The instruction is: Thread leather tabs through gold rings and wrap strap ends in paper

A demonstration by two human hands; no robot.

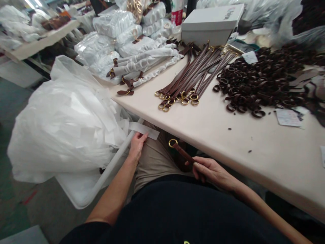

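Observation:
My left hand (137, 145) pinches a white paper strip (148, 131) above my lap, beside the rim of a white bin (111, 167). My right hand (209, 172), below the table edge, is closed on a brown leather strap (183, 153) with a gold ring at its upper left end. Similar brown straps with gold rings (193, 74) lie side by side on the pale table (203, 125). Straps wrapped in white (152, 61) rest further left on it.
A large pile of brown leather loops (261, 78) covers the table's right part. Behind the straps stands a white box (210, 25). Plastic-wrapped bundles (114, 25) are stacked at the back left. White sheets in a big plastic bag (66, 125) fill the bin.

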